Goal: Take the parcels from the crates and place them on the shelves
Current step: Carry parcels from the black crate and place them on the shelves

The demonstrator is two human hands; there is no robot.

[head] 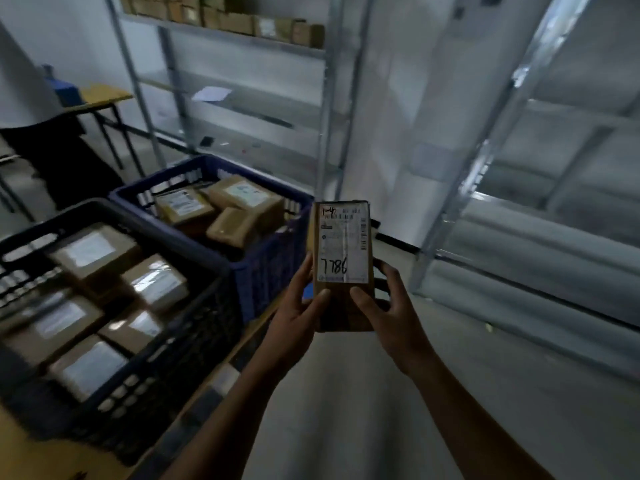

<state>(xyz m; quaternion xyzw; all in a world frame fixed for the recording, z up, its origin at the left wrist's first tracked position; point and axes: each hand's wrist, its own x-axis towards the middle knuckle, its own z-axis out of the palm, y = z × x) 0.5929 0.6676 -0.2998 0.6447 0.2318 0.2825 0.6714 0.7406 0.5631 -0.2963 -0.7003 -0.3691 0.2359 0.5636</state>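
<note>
Head view: both hands hold one brown parcel (343, 268) upright, label facing the camera, "7786" handwritten on it. Left hand (298, 317) wraps the lower left edge, right hand (384, 306) the lower right, thumbs on the front face. Parcel is clear of the crates, out over bare floor.

Left of the hands: blue crate (263, 268) and, nearer, black crate (166, 355), both with parcels left inside. Beyond the hands: metal shelves (242, 36), top level already stocked. More shelving (540, 216) to the right of the hands.

Risks: the grip sits low, so the top-heavy parcel could tip or slip. Frame is blurred, so the view is likely swinging; the parcel could clip an upright (327, 133) on the way in.
</note>
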